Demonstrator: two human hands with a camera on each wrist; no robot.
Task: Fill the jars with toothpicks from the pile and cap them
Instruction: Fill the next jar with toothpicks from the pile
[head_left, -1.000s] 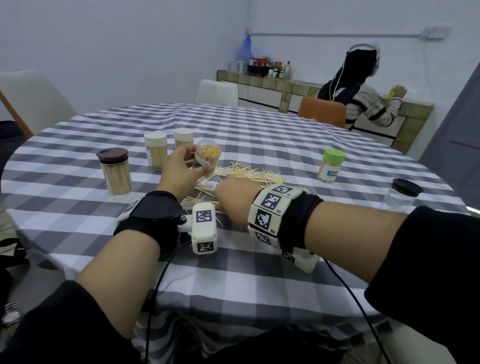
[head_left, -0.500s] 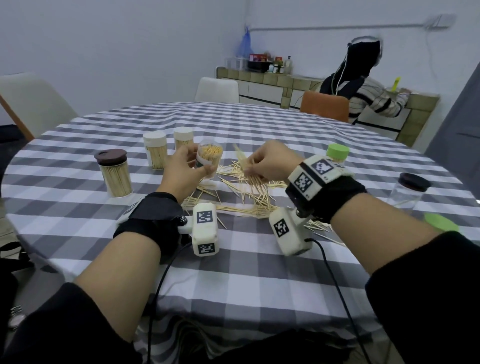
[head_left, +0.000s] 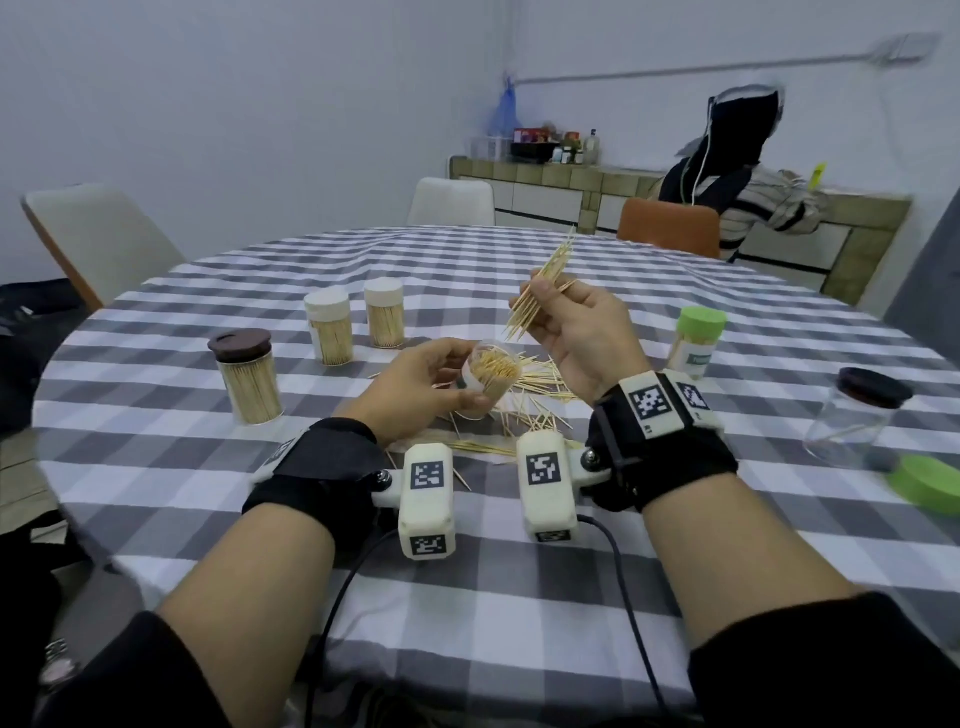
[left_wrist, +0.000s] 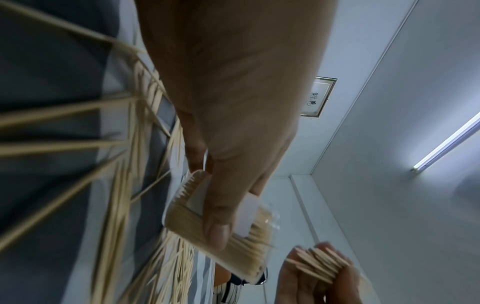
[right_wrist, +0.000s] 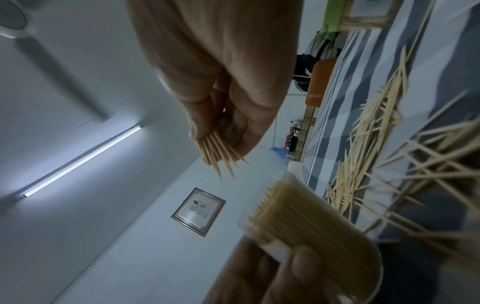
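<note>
My left hand (head_left: 431, 379) grips an uncapped clear jar (head_left: 491, 376) packed with toothpicks, tilted toward me above the table; the jar (left_wrist: 233, 236) shows under the thumb in the left wrist view and the same jar (right_wrist: 311, 230) in the right wrist view. My right hand (head_left: 566, 322) pinches a bundle of toothpicks (head_left: 543, 291) in the air just above and right of the jar mouth, lower tips pointing down at it. The bundle (right_wrist: 218, 152) sticks out between thumb and fingers. The loose toothpick pile (head_left: 530, 400) lies on the checked tablecloth under both hands.
Capped, filled jars stand left: a brown-lidded jar (head_left: 247, 376) and two white-lidded jars (head_left: 328, 332) (head_left: 384, 317). A green-lidded jar (head_left: 696, 340) and a brown-lidded clear jar (head_left: 857, 421) stand right, with a loose green lid (head_left: 927, 480). Chairs ring the table; a person stands at the far counter.
My right hand picked a bundle of toothpicks out of the pile and lifted it up above the jar. My left hand tilted the jar toward me.
</note>
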